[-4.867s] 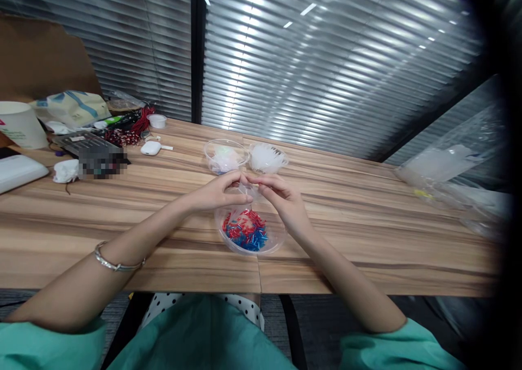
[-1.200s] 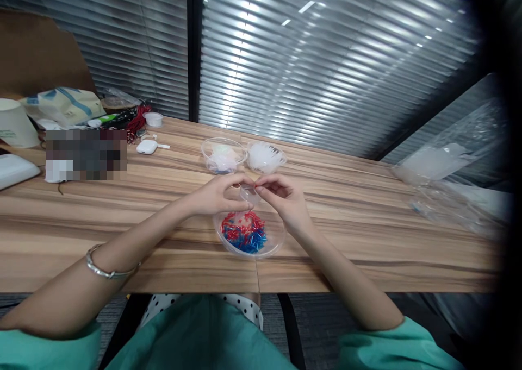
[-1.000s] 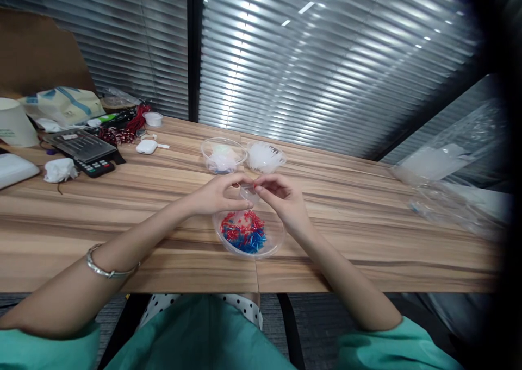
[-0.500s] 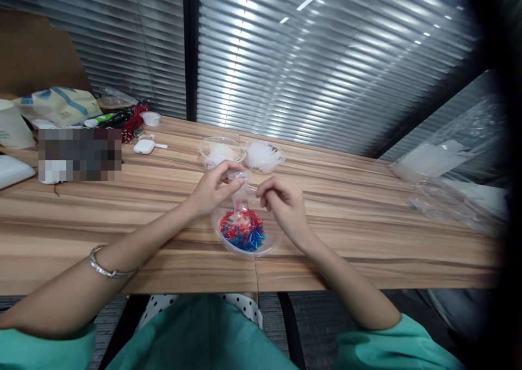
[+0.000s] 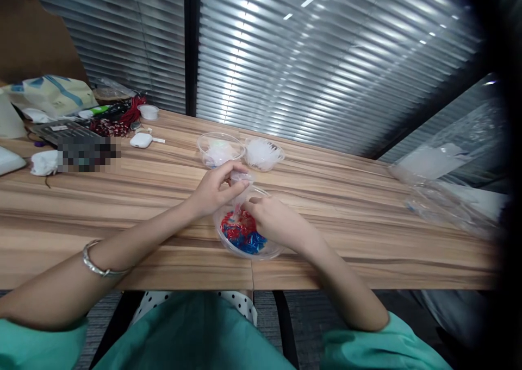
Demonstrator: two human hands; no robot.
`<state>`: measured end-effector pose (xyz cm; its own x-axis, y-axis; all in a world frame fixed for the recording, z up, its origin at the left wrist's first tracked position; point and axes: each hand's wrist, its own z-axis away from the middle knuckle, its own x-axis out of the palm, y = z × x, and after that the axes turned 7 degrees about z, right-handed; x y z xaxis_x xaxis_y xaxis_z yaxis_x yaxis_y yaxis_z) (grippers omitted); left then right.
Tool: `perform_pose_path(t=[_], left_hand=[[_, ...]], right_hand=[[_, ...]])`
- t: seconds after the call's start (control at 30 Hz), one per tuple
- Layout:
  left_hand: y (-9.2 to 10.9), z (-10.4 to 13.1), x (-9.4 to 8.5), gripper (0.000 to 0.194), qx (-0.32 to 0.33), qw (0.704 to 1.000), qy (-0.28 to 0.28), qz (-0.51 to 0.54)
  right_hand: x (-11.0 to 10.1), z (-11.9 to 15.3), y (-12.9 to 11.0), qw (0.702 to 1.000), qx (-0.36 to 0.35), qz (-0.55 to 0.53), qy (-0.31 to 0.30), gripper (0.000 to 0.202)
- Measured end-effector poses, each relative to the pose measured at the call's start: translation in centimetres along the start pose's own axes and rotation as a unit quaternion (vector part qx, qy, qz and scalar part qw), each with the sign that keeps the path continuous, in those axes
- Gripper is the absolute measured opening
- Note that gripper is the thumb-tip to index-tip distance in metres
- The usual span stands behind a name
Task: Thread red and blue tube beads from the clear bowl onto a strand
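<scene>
The left hand (image 5: 216,190) was closed on a piece of clear plastic (image 5: 242,180), pinched between thumb and fingers above the far side of the bowl (image 5: 272,254). The plastic narrowed downward toward the bowl, with a reddish tint low down; its exact shape was hard to make out. The right hand (image 5: 277,220) reached in over the bowl from the right, palm down, its fingers curled beside the plastic and over the contents. Its fingertips were mostly hidden, so whether they gripped anything could not be told. The hands were near each other but apart at the wrists. In the bowl, which stood near the front edge of the table (image 5: 346,207), lay red pieces (image 5: 230,230) toward the far left and blue pieces (image 5: 250,243) nearer the front, mixing where they met. A bracelet (image 5: 92,261) circled the left forearm. Just beyond the hands, two clear tubs stood side by side: the left tub (image 5: 199,148) held whitish stuff, the right tub (image 5: 282,157) pale, spiky strands. Farther left lay a white case (image 5: 141,140), a lidded pot (image 5: 148,112) and red wires (image 5: 132,112). Clear bags (image 5: 444,163) lay at the far right, and blinds (image 5: 326,60) rose behind the table.
</scene>
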<state>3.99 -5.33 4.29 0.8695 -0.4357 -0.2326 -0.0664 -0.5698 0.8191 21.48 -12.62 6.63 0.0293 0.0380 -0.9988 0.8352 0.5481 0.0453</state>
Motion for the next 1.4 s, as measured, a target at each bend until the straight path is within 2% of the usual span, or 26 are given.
perform_pose_path(t=[0.4,0.67,1.13,1.4], left_hand=[[0.2,0.1,0.0,0.028,0.003,1.000,-0.017,-0.015],[0.1,0.3,0.0,0.031,0.006,0.999,-0.025,-0.033],[0.0,0.3,0.0,0.026,0.026,0.999,-0.028,-0.029],[-0.9,0.2,-0.4,0.030,0.015,0.999,-0.024,0.035]], right_hand=[[-1.2,0.0,0.8,0.988,-0.103,-0.109,-0.045,0.009],[-0.9,0.1,0.9,0.985,-0.104,-0.130,-0.043,0.021],[-0.2,0.1,1.1,0.974,-0.042,-0.218,0.050,0.033],[1.1,-0.9,2.0,0.896,0.067,-0.395,0.192,0.012]])
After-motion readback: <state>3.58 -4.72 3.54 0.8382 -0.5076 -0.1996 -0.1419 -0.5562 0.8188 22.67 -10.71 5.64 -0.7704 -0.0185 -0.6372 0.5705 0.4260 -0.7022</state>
